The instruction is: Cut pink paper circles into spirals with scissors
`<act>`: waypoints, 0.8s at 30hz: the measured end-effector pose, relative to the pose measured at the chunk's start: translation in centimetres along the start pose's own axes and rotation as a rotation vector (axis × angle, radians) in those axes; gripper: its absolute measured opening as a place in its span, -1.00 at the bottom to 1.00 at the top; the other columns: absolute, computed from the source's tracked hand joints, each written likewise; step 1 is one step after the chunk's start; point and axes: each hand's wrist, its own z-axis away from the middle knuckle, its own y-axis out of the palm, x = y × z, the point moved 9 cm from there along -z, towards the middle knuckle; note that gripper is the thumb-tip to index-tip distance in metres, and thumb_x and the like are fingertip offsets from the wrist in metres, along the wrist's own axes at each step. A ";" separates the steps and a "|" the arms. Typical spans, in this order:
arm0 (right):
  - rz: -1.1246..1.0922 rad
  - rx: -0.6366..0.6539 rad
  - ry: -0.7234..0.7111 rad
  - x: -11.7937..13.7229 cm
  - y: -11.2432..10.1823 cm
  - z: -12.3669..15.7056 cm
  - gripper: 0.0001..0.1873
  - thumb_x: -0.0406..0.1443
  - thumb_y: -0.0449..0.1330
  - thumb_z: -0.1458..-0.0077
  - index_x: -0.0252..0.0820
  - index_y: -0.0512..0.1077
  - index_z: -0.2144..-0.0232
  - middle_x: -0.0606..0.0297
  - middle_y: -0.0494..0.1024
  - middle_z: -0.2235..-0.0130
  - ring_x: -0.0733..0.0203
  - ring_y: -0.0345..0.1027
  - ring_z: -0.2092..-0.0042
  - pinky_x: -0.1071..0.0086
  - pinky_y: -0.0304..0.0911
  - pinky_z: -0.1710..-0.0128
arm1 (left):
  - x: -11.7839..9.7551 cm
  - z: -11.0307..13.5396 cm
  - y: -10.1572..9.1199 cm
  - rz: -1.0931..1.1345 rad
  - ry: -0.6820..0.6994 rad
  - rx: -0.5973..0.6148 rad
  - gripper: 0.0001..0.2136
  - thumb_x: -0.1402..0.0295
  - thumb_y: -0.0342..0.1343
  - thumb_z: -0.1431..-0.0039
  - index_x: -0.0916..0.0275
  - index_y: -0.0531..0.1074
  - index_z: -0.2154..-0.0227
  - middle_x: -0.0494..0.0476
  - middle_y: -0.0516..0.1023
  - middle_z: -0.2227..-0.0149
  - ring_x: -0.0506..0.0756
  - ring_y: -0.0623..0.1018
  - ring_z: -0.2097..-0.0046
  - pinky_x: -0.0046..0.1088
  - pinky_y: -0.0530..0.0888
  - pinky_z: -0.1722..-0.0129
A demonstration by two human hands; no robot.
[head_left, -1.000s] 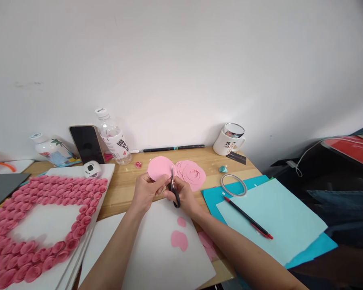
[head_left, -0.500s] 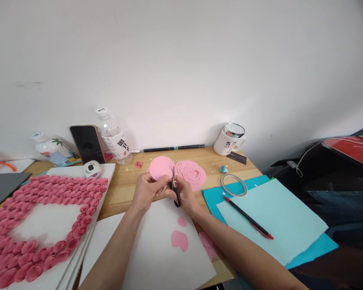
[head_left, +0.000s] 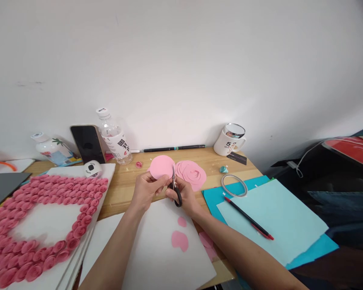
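Observation:
My left hand (head_left: 147,189) pinches the lower edge of a round pink paper disc (head_left: 161,166), which is held up off the table. Black-handled scissors (head_left: 177,196) are gripped in my right hand (head_left: 184,194), their blades pointing up along the disc's right edge. Behind my right hand lies a stack of pink paper spirals (head_left: 193,173). Below my hands, two pink paper scraps (head_left: 180,240) rest on a white board (head_left: 157,257).
A board (head_left: 48,225) covered with pink paper roses lies at left. Bottle (head_left: 116,139), phone (head_left: 88,143) and mug (head_left: 229,140) stand along the wall. Right of my arm are blue paper sheets (head_left: 278,217), a pen (head_left: 248,217) and a tape ring (head_left: 234,185).
Hardly anything differs. The disc and scissors have shifted very slightly, with both hands keeping their hold.

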 end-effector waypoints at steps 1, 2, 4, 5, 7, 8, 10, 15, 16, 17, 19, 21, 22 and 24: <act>0.003 -0.003 0.002 -0.1 0.0 0.0 -0.65 -0.12 0.31 0.17 -0.20 0.28 0.46 0.48 0.28 0.62 0.43 0.04 0.60 0.51 -0.02 0.61 | 0.0 0.0 0.0 0.000 0.005 0.000 -0.76 0.29 0.24 0.18 0.30 0.34 0.71 -0.08 0.25 0.76 -0.14 0.17 0.69 -0.58 0.10 0.69; 0.007 -0.005 0.005 -0.2 -0.1 0.0 -0.66 -0.12 0.31 0.16 -0.20 0.29 0.45 0.48 0.28 0.62 0.43 0.04 0.60 0.51 -0.02 0.62 | 0.0 0.0 -0.1 0.000 0.011 -0.001 -0.76 0.28 0.24 0.18 0.30 0.34 0.71 -0.08 0.25 0.76 -0.14 0.17 0.69 -0.58 0.11 0.69; 0.014 -0.006 0.011 -0.3 -0.1 0.1 -0.66 -0.12 0.30 0.15 -0.19 0.29 0.45 0.49 0.27 0.64 0.43 0.03 0.61 0.51 -0.03 0.62 | -0.1 0.0 -0.1 -0.002 0.018 -0.005 -0.75 0.28 0.24 0.17 0.30 0.32 0.72 -0.09 0.24 0.77 -0.13 0.18 0.69 -0.58 0.12 0.69; 0.016 -0.004 0.014 -0.4 -0.1 0.1 -0.66 -0.12 0.30 0.16 -0.19 0.29 0.45 0.49 0.26 0.64 0.43 0.03 0.61 0.51 -0.03 0.62 | -0.2 0.0 -0.2 -0.004 0.021 -0.008 -0.74 0.29 0.25 0.18 0.29 0.31 0.72 -0.09 0.23 0.77 -0.13 0.18 0.69 -0.57 0.12 0.69; 0.014 -0.002 0.021 -0.5 -0.1 0.1 -0.66 -0.12 0.30 0.16 -0.20 0.30 0.44 0.49 0.26 0.65 0.43 0.03 0.61 0.51 -0.03 0.63 | -0.4 0.0 -0.1 -0.001 0.028 -0.010 -0.73 0.30 0.24 0.17 0.28 0.28 0.73 -0.10 0.21 0.78 -0.13 0.17 0.69 -0.58 0.13 0.69; 0.012 -0.003 0.023 -0.6 -0.2 0.1 -0.65 -0.11 0.31 0.17 -0.20 0.30 0.43 0.50 0.26 0.65 0.43 0.03 0.62 0.51 -0.03 0.62 | -0.5 0.1 0.0 0.010 0.029 -0.005 -0.73 0.30 0.24 0.16 0.28 0.28 0.73 -0.11 0.21 0.78 -0.14 0.17 0.70 -0.58 0.14 0.69; 0.008 -0.008 0.024 -0.7 -0.2 0.1 -0.64 -0.11 0.32 0.17 -0.20 0.30 0.43 0.49 0.27 0.64 0.43 0.05 0.61 0.51 -0.01 0.62 | -0.5 0.1 0.3 0.049 0.028 0.020 -0.75 0.29 0.22 0.12 0.28 0.30 0.70 -0.10 0.24 0.78 -0.14 0.17 0.70 -0.59 0.15 0.69; 0.027 0.014 0.026 -0.7 0.0 0.0 -0.59 -0.08 0.36 0.22 -0.20 0.30 0.45 0.46 0.30 0.61 0.41 0.08 0.60 0.50 0.02 0.61 | 0.5 0.1 0.7 0.097 -0.022 0.037 -0.75 0.22 0.22 0.10 0.31 0.40 0.65 -0.06 0.27 0.76 -0.10 0.24 0.69 -0.56 0.25 0.68; 0.028 0.018 0.028 -0.6 0.1 0.0 -0.58 -0.07 0.36 0.23 -0.20 0.30 0.45 0.45 0.30 0.60 0.41 0.08 0.59 0.50 0.03 0.61 | 0.6 0.1 0.6 0.091 -0.029 0.027 -0.75 0.22 0.23 0.11 0.32 0.41 0.65 -0.06 0.27 0.76 -0.09 0.25 0.69 -0.56 0.25 0.68; 0.023 0.019 0.024 -0.5 0.1 0.0 -0.57 -0.07 0.37 0.25 -0.20 0.30 0.45 0.44 0.30 0.58 0.40 0.09 0.58 0.49 0.06 0.59 | 0.7 0.1 0.5 0.082 -0.032 0.017 -0.75 0.22 0.24 0.13 0.32 0.41 0.65 -0.06 0.25 0.77 -0.09 0.24 0.68 -0.56 0.24 0.68; 0.001 0.018 -0.005 0.0 0.1 -0.1 -0.54 -0.05 0.38 0.28 -0.19 0.29 0.46 0.42 0.32 0.55 0.37 0.13 0.53 0.47 0.11 0.54 | 0.7 0.1 0.4 0.066 -0.035 0.008 -0.74 0.24 0.27 0.18 0.33 0.39 0.68 -0.07 0.24 0.77 -0.10 0.23 0.68 -0.57 0.21 0.69; -0.015 0.017 -0.040 0.3 0.0 -0.1 -0.52 -0.04 0.39 0.30 -0.18 0.27 0.46 0.38 0.35 0.52 0.34 0.16 0.48 0.45 0.16 0.48 | 0.6 0.1 0.4 0.051 -0.038 0.007 -0.73 0.25 0.29 0.23 0.33 0.36 0.71 -0.06 0.25 0.76 -0.11 0.23 0.69 -0.58 0.16 0.71; -0.019 0.013 -0.052 0.4 -0.1 -0.1 -0.51 -0.04 0.40 0.30 -0.18 0.27 0.46 0.36 0.35 0.50 0.32 0.16 0.46 0.45 0.18 0.46 | 0.6 0.1 0.4 0.044 -0.040 0.006 -0.72 0.26 0.30 0.25 0.32 0.34 0.73 -0.06 0.26 0.76 -0.12 0.22 0.69 -0.58 0.14 0.71; -0.022 0.003 -0.060 0.4 -0.2 -0.1 -0.51 -0.04 0.40 0.30 -0.18 0.27 0.46 0.35 0.36 0.49 0.31 0.16 0.44 0.44 0.19 0.44 | 0.4 0.1 0.4 0.031 -0.043 0.002 -0.70 0.27 0.30 0.26 0.32 0.31 0.76 -0.06 0.26 0.76 -0.13 0.20 0.69 -0.59 0.11 0.73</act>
